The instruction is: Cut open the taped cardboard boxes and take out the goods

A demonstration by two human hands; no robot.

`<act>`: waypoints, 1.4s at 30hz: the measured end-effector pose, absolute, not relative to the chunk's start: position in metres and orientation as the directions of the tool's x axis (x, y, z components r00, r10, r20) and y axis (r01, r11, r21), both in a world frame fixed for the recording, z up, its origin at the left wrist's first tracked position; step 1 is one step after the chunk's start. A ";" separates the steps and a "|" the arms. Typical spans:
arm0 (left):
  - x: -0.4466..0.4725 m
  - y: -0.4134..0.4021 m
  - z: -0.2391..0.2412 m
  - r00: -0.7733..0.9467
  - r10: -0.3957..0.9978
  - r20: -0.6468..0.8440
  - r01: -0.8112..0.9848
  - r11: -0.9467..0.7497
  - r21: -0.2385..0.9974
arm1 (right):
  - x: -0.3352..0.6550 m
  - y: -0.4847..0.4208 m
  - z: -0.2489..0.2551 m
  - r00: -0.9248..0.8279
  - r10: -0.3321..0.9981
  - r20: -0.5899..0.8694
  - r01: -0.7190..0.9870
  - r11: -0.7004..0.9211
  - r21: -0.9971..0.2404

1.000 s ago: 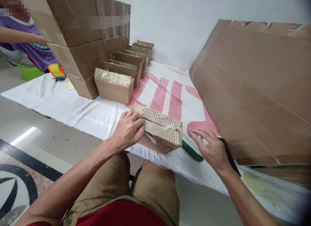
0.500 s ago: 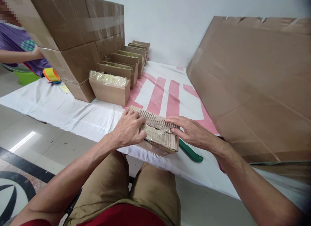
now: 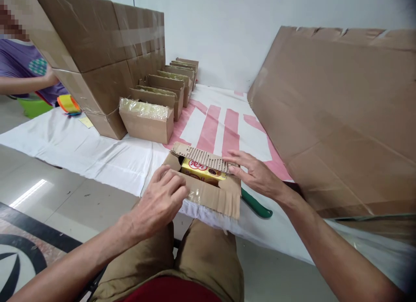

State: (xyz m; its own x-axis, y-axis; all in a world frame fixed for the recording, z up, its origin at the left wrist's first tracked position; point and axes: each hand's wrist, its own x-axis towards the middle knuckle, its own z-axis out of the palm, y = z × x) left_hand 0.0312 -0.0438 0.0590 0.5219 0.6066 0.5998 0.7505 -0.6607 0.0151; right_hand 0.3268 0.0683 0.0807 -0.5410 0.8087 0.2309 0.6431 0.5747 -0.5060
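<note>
A small cardboard box (image 3: pixel 212 200) stands before me at the table's near edge, its top parted. Between the flaps shows a yellow packet (image 3: pixel 203 168) with red and white print. My left hand (image 3: pixel 166 193) is closed, its curled fingers on the left part of the near flap, which leans outward toward me. My right hand (image 3: pixel 256 172) holds the right end of the far flap (image 3: pixel 201 157), fingers above and thumb below. That flap is raised, with torn, bare corrugation. A green handle (image 3: pixel 256 203) lies right of the box; its other end is hidden behind the box.
A row of opened cardboard boxes (image 3: pixel 146 120) runs back on the left, beside stacked taped cartons (image 3: pixel 107 85). At right a big cardboard sheet or carton (image 3: pixel 341 120) leans. An orange-yellow tape roll (image 3: pixel 69 103) lies left. Another person's arm (image 3: pixel 29 83) touches the stack.
The box's flaps have come apart, showing the yellow packet inside. My left hand has moved toward me and left with the near flap. My right hand has stayed by the far flap.
</note>
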 end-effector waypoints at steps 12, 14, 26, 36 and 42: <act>0.036 -0.052 0.026 0.365 0.587 0.723 0.764 -0.632 0.128 | 0.291 0.065 0.097 -0.652 0.683 0.330 0.708 0.703 -0.057; 0.035 -0.053 0.025 0.364 0.570 0.736 0.754 -0.645 0.126 | 0.297 0.068 0.092 -0.636 0.686 0.353 0.721 0.692 -0.045; 0.035 -0.061 0.022 0.326 0.590 0.739 0.740 -0.646 0.189 | 0.278 0.069 0.097 -0.678 0.680 0.279 0.681 0.724 -0.110; 0.034 -0.061 0.015 0.319 0.582 0.747 0.716 -0.665 0.212 | 0.272 0.099 0.100 -0.486 0.823 0.295 0.867 0.495 0.046; 0.031 -0.060 0.011 0.326 0.614 0.719 0.735 -0.643 0.216 | 0.260 0.091 0.100 -0.493 0.852 0.176 0.870 0.485 0.092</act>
